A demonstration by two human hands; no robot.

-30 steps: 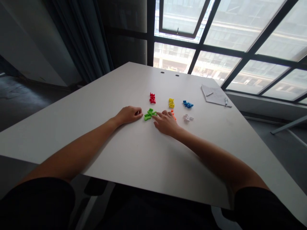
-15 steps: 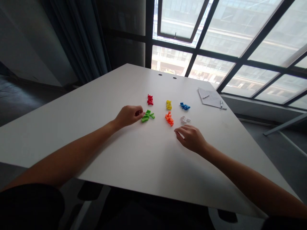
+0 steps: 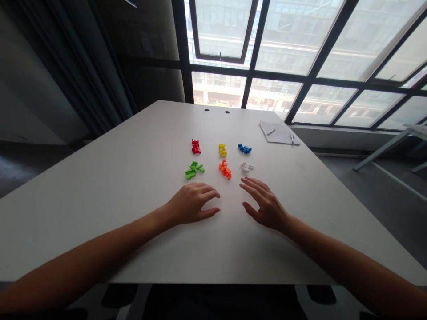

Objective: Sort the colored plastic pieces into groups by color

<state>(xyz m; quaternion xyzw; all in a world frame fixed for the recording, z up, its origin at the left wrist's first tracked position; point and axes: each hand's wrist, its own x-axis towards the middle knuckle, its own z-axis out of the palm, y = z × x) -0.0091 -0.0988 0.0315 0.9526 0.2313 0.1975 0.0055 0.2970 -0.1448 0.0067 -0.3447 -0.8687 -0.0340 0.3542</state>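
Observation:
Several small piles of plastic pieces lie in two rows on a white table [image 3: 140, 178]. The back row holds red pieces [image 3: 195, 146], yellow pieces [image 3: 222, 150] and blue pieces [image 3: 244, 149]. In front of them are green pieces [image 3: 193, 170], orange pieces [image 3: 225, 170] and white pieces [image 3: 247, 167]. Just below the green pile, my left hand [image 3: 193, 202] is open, thumb and fingers apart, holding nothing. My right hand [image 3: 265, 203] is also open and bare, its fingertips close to the white pieces. What kind of pieces they are is too small to tell.
A sheet of paper [image 3: 278, 133] with a pen [image 3: 292, 139] and another slim pen-like item lies at the back right. Two round holes sit near the table's far edge. Windows [image 3: 287, 44] stand behind, and a dark curtain [image 3: 66, 58] hangs at the left.
My left hand has left the green pieces, drawn back toward me and opened. The fingers of my right hand have spread apart near the white pieces. The view has turned slightly right.

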